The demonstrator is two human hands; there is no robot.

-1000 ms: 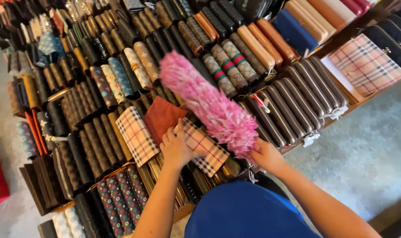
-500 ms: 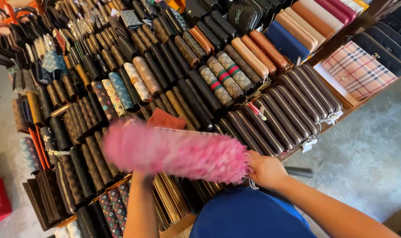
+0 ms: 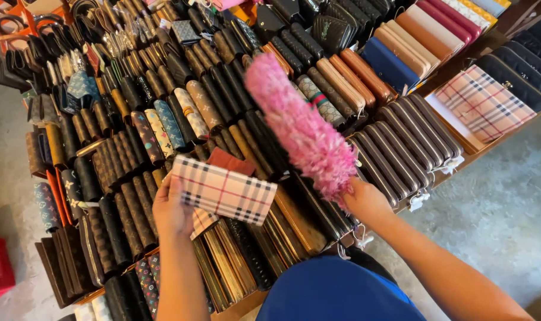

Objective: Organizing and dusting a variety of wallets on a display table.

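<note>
From where I watch, my left hand (image 3: 174, 209) is closed around the edge of a long plaid wallet (image 3: 224, 190), beige with dark and red check lines, lifted clear of the rows and held roughly level above the gold-coloured wallets (image 3: 223, 270) at the near edge of the display table (image 3: 461, 156). Half a second ago that hand was hidden behind the duster and the plaid wallet could not be seen; a full second ago the hand was lower among the rows with a plaid wallet under it. My right hand (image 3: 365, 202) is wrapped tight around the base of the pink feather duster (image 3: 303, 128), whose fluffy head now slants up and away to the left over the dark zip wallets (image 3: 401, 148). In the previous frame the duster lay almost flat across the front of the table, sweeping over my left wrist; now it has swung back up to about the angle it had a second ago. A rust-red wallet (image 3: 230, 161) shows just behind the plaid one, and a larger plaid wallet (image 3: 483, 102) lies flat far to the right, well apart from both hands.
</note>
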